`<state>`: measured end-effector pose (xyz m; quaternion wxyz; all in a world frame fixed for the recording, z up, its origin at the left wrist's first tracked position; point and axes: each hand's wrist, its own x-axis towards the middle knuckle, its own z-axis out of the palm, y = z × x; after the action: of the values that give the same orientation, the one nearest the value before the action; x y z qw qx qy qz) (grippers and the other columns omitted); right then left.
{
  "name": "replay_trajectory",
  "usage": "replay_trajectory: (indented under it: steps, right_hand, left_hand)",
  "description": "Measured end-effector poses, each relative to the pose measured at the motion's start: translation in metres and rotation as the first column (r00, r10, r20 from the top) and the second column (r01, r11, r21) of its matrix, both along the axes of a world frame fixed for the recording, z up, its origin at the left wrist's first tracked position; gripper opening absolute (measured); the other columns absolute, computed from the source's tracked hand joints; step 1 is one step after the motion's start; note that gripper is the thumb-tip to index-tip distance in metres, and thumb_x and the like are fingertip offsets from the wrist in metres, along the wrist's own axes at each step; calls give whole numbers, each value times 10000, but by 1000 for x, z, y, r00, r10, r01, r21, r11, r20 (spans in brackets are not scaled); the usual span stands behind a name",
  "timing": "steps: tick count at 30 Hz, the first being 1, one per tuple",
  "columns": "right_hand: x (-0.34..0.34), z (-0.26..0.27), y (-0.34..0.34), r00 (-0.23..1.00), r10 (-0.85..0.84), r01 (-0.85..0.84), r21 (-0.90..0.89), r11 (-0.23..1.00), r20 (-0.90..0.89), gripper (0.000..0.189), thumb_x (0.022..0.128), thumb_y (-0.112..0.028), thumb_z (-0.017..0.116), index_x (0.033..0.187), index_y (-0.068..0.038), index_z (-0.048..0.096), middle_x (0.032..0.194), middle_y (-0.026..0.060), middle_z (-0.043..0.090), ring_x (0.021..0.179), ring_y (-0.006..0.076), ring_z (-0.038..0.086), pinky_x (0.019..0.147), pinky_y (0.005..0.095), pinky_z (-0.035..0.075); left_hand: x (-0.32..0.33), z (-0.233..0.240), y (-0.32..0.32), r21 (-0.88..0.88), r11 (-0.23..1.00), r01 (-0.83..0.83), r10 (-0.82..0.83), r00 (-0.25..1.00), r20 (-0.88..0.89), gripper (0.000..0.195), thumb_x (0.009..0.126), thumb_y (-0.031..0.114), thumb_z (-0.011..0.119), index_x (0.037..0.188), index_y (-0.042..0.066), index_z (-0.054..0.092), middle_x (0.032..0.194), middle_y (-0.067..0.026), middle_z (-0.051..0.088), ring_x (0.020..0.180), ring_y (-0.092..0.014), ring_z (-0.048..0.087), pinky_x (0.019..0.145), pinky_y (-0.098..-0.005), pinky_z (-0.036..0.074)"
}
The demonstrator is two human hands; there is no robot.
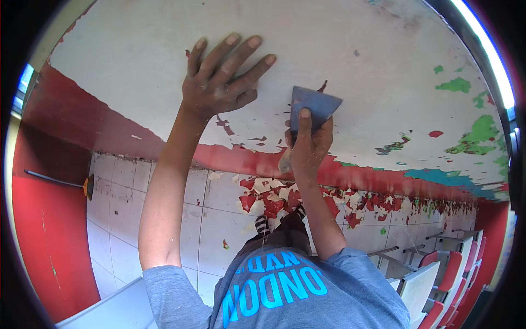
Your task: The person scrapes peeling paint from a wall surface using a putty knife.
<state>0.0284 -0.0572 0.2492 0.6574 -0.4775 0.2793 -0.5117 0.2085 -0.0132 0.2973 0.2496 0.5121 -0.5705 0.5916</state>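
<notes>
My right hand [310,142] grips a paint scraper [314,105] with a wide metal blade. The blade lies against or very close to the wall [349,33], by a thin dark red paint remnant [323,86]. Part of the scraper's handle [284,160] shows below my fingers. To the left, my left hand [224,78] rests on the bare whitish wall with fingers spread and holds nothing. A band of red paint [246,158] runs along the lower wall, ragged at its upper edge. Green paint patches [472,135] and a blue patch [439,181] remain at the right.
Red and cream paint flakes [273,201] litter the tiled floor [222,218] along the wall and around my feet. A broom [88,187] leans by the red side wall [45,230]. Chairs with red parts [450,267] stand at the lower right, a white surface [111,308] at lower left.
</notes>
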Motion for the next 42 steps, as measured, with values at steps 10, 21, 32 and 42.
replay_trajectory:
  steps: [10, 21, 32, 42]
  right_hand:
    - [-26, -40, -2, 996, 14, -13, 18, 1000, -92, 216, 882, -231, 567, 947, -50, 468, 676, 42, 555, 488, 62, 497, 370, 180, 375]
    - [-28, -30, -10, 997, -36, 37, 17, 999, -72, 307, 859, -276, 603, 964, -33, 449, 787, 52, 560, 604, 63, 527, 468, 189, 419]
    - [-16, -56, -2, 998, -28, 27, -17, 1000, -56, 339, 866, -302, 595, 973, -18, 443, 788, 52, 569, 598, 74, 532, 457, 200, 412]
    - [-25, -15, -2, 985, -125, 121, -41, 992, -119, 281, 880, -279, 565, 991, -35, 479, 706, 67, 560, 468, 75, 470, 373, 204, 349]
  left_hand:
    - [0, 2, -2, 19, 1000, -17, 17, 1000, 13, 424, 701, 258, 524, 1097, 394, 589, 1284, 88, 465, 1211, -149, 385, 1072, -411, 231]
    - [-31, -47, -25, -119, 993, -26, -8, 962, -273, 389, 838, 294, 422, 1202, 231, 546, 1337, -114, 418, 1287, -351, 283, 1086, -498, 81]
    - [-27, -50, -31, -158, 987, -42, 6, 976, -218, 383, 881, 365, 367, 1183, 225, 556, 1312, -121, 444, 1285, -352, 283, 1085, -495, 102]
    - [-29, -53, -29, -155, 987, -40, 6, 977, -214, 386, 879, 372, 364, 1176, 228, 563, 1309, -112, 448, 1285, -340, 286, 1085, -489, 113]
